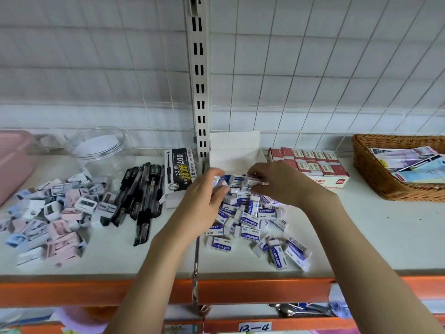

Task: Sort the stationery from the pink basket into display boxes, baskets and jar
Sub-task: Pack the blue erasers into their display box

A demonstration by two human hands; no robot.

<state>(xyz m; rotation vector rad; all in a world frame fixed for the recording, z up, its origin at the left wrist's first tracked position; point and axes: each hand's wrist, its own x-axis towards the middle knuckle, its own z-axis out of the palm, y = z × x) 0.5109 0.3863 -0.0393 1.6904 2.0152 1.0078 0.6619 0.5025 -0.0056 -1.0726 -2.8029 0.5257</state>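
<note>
From your head camera, both your hands work over the heap of white-and-blue erasers (250,220) at the middle of the white shelf (385,237). Your right hand (272,182) pinches one wrapped eraser (255,182) between thumb and fingertips, above the pile's far edge and just in front of the open white display box (234,150). Your left hand (204,198) has its fingers curled round another eraser, though blur hides the exact grip. Left of the pile lie black pens (139,201), a pen box (179,171), pencil sharpeners (53,213), the clear jar (98,148) and the pink basket (14,160). A wicker basket (375,174) stands far right.
</note>
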